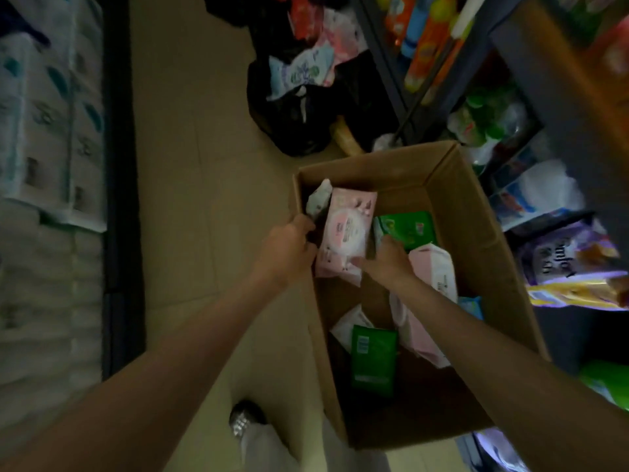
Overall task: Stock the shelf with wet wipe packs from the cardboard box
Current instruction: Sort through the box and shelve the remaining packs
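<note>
An open cardboard box [476,212] stands on the floor in front of me, with several wet wipe packs inside, pink, green and white. Both my hands hold one pink wet wipe pack [347,229] at the box's far left side. My left hand [289,250] grips its left edge and my right hand [388,260] grips its lower right corner. A green pack [406,228] lies just right of it, and another green pack [372,362] lies nearer to me. A pink-and-white pack [435,270] sits beside my right wrist.
A dark shelf unit [531,107] with bottles and bagged goods runs along the right. Stacked paper roll packs [51,114] fill the left side. A black bag [296,120] with loose packs lies on the tiled floor beyond the box. My shoe [245,420] shows below.
</note>
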